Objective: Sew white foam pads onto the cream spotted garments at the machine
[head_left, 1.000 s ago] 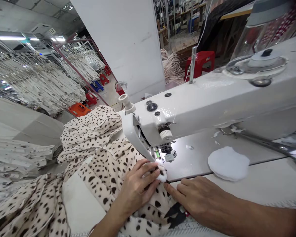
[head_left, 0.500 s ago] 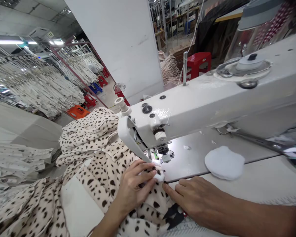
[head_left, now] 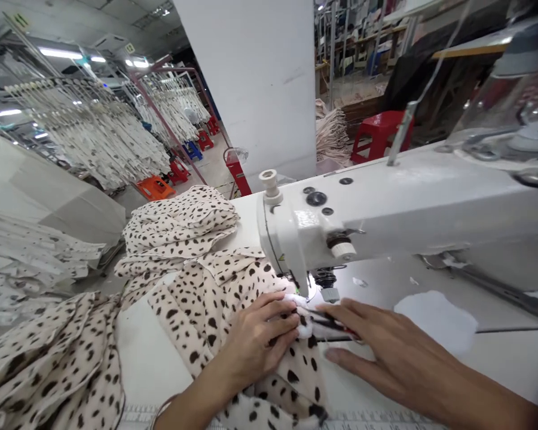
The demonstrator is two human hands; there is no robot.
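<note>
Spotted cream fabric lies across the sewing table, its edge and a white fluffy piece at the needle area of the white sewing machine. My left hand pinches the fabric edge with the white piece, just in front of the presser foot. To its right, my right hand is at a small dark cutting tool with a bit of red, its tip pointing at the fabric edge. The fingers partly hide the tool.
A white fluffy piece lies on the table at the right. Folded spotted fabric is piled at the back left. A ruler strip runs along the front. Beyond stand a white pillar and a red stool.
My right hand has lifted from the table with the dark tool, now beside the fabric edge. My left hand still grips the fabric. The view has shifted, moving the machine rightward in the picture.
</note>
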